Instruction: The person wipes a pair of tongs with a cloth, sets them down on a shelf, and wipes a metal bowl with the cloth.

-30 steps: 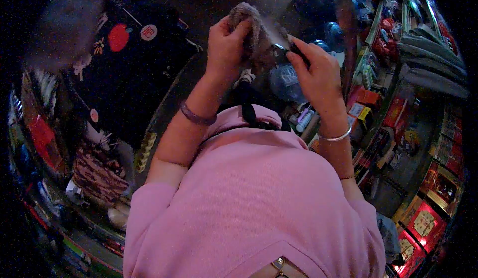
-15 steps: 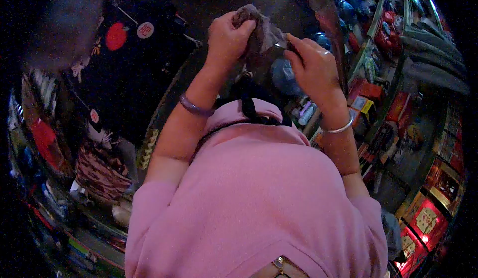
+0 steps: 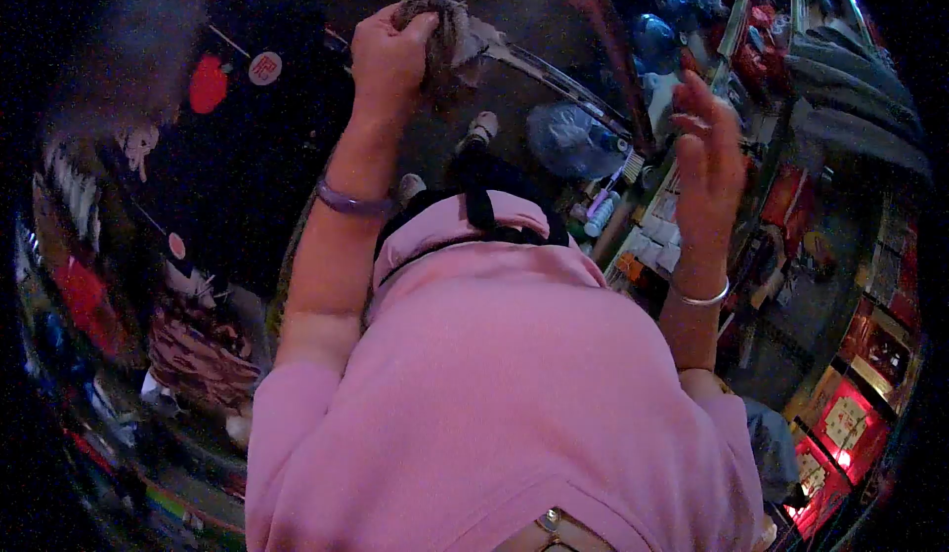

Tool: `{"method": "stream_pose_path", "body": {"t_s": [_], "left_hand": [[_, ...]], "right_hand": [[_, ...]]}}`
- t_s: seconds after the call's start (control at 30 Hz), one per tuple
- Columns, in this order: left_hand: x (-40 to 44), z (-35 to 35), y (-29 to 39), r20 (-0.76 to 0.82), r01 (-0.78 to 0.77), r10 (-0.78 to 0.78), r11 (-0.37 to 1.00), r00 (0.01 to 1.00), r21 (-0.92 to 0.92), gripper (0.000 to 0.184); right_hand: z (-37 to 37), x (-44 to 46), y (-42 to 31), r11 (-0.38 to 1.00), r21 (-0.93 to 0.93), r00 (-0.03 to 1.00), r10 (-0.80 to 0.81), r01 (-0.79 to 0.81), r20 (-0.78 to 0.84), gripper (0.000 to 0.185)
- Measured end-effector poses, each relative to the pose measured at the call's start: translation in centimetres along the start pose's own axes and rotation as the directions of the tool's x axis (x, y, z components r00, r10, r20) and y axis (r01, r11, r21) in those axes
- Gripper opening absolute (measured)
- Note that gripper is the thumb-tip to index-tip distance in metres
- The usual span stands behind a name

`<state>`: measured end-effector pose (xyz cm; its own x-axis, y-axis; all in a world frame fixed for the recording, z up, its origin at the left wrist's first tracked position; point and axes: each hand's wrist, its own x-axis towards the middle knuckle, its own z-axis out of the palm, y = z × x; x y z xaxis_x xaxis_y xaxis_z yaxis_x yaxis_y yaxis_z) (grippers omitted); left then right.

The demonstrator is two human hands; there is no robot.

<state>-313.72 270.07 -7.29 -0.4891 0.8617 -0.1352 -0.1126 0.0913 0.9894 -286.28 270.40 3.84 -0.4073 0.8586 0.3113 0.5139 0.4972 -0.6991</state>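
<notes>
Bunched up in my left hand [image 3: 388,53] is a grey-brown fuzzy cloth [image 3: 450,33], gripped between thumb and fingers at the top middle of the view. A pale, shiny strip [image 3: 554,78] runs from beside the cloth down to the right; I cannot tell whether it is joined to the cloth or lies behind it. My right hand [image 3: 707,157] is raised at the right, apart from the cloth. Its fingers are stretched upward and slightly blurred, with nothing visible in them.
Dark fabric with red and white round patches [image 3: 265,68] fills the left side. A clear plastic bag [image 3: 573,142] and a bottle [image 3: 601,214] lie beyond my waist. Crowded shelves line the right, with folded grey cloth [image 3: 855,97] and red boxes [image 3: 848,424].
My right hand has let go near the cloth and swung right, its fingers opening out. My left hand has shifted left and slightly up with the cloth. The pale strip now shows at greater length.
</notes>
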Motion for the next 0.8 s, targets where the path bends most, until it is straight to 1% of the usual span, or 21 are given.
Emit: {"method": "stream_pose_path", "body": {"t_s": [0.03,0.1,0.13,0.17,0.27,0.3,0.37,0.47,0.57,0.6,0.67,0.7,0.77,0.8], "left_hand": [[-0.5,0.3,0.6,0.008,0.024,-0.024,0.998,1.000,-0.065,0.014],[-1.7,0.7,1.9,0.023,0.068,-0.065,0.979,0.998,-0.191,0.013],[-2.9,0.9,2.7,0.002,0.046,-0.047,0.977,0.999,-0.206,0.013],[-3.5,1.3,3.0,-0.004,0.040,-0.042,0.972,0.999,-0.230,0.013],[-5.3,2.5,3.7,-0.039,0.026,-0.041,0.944,0.998,-0.330,0.011],[-5.2,1.1,3.3,-0.057,0.022,-0.046,0.930,0.997,-0.367,0.011],[-5.3,1.0,3.0,-0.045,0.056,-0.083,0.904,0.996,-0.424,0.012],[-5.5,1.9,3.2,-0.018,0.098,-0.119,0.883,0.993,-0.460,0.014],[-5.2,3.1,3.6,0.014,0.158,-0.176,0.845,0.984,-0.511,0.015],[-5.0,3.2,3.8,0.025,0.182,-0.199,0.826,0.980,-0.534,0.016],[-4.7,3.2,4.4,0.063,0.183,-0.181,0.784,0.982,-0.593,0.014],[-4.7,3.2,4.6,0.083,0.184,-0.170,0.761,0.982,-0.622,0.014],[-4.8,2.7,4.5,0.061,0.121,-0.105,0.826,0.993,-0.550,0.019],[-4.9,2.5,4.6,0.053,0.116,-0.104,0.831,0.993,-0.544,0.019]], "right_hand": [[0.4,-0.3,0.2,0.995,0.098,1.000,0.010,-0.012,0.021,0.037],[0.3,-1.6,-0.5,0.957,0.163,0.966,0.222,-0.242,0.130,0.041],[-0.1,-2.5,-0.9,0.919,0.201,0.933,0.302,-0.340,0.198,0.043],[-0.1,-2.9,-1.4,0.885,0.231,0.911,0.369,-0.405,0.182,0.043],[-0.9,-3.8,-0.3,0.964,0.122,0.966,0.218,-0.235,0.139,0.043],[0.6,-3.8,-1.0,0.962,0.148,0.970,0.214,-0.230,0.116,0.043],[1.0,-3.6,-1.6,0.955,0.193,0.974,0.214,-0.224,0.071,0.044],[1.6,-3.0,-1.2,0.926,0.319,0.979,0.182,-0.201,0.089,0.049],[1.8,-2.5,-0.7,0.854,0.418,0.947,0.314,-0.310,0.063,0.044],[1.9,-2.2,-0.8,0.846,0.424,0.939,0.342,-0.323,0.034,0.043],[2.0,-1.5,-1.2,0.830,0.438,0.919,0.394,-0.344,-0.025,0.041],[1.9,-1.3,-1.2,0.833,0.426,0.919,0.394,-0.353,-0.009,0.040],[1.4,-1.2,-1.1,0.837,0.401,0.917,0.398,-0.374,0.023,0.038],[1.3,-1.1,-1.1,0.840,0.392,0.917,0.398,-0.375,0.022,0.038]]}}
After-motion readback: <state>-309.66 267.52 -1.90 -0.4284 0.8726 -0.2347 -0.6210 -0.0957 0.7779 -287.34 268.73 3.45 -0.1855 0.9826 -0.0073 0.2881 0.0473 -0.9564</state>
